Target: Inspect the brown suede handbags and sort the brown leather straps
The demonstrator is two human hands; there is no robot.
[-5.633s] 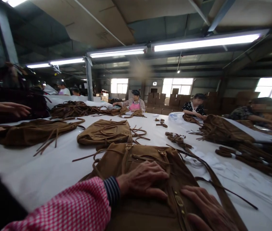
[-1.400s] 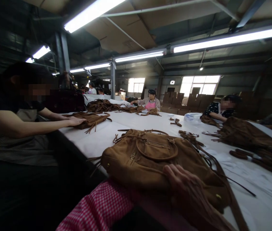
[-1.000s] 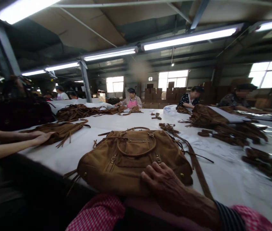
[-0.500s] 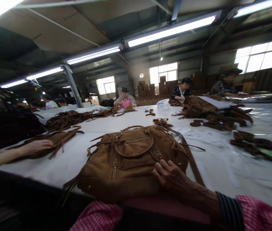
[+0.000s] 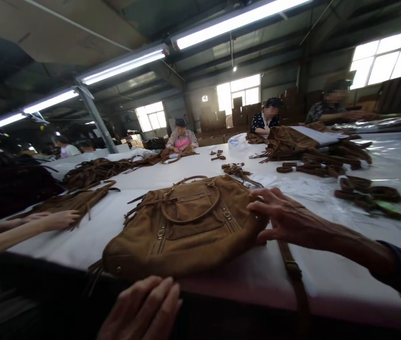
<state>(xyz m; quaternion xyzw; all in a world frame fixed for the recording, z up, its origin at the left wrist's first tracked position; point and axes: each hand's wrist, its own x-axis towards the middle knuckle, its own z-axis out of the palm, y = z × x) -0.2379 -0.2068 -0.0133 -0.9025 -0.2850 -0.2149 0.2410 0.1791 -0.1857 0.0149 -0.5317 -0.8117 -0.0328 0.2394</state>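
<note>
A brown suede handbag [image 5: 193,231] with two rounded handles, buckled straps and a front zip lies near the table's front edge. My right hand [image 5: 281,217] grips its right end, fingers over the side and thumb lower down. My left hand [image 5: 147,307] is just below the bag's lower edge at the front, fingers stretched out and close together, holding nothing. From the bag's right side a long brown strap [image 5: 290,264] with a metal fitting runs down over the table edge. Thin tassels [image 5: 96,268] hang at the left end.
A co-worker's hands [image 5: 58,219] rest by another brown bag [image 5: 80,200] at left. Brown bags [image 5: 288,144] are piled at right, beside bundled straps [image 5: 366,193]. Several people sit across the white table [image 5: 143,179]. Thin white wrapping [image 5: 299,186] lies behind my right hand.
My right hand has moved from the bag's front to its right end. My left hand has come into view below the bag. The strap now hangs over the table edge.
</note>
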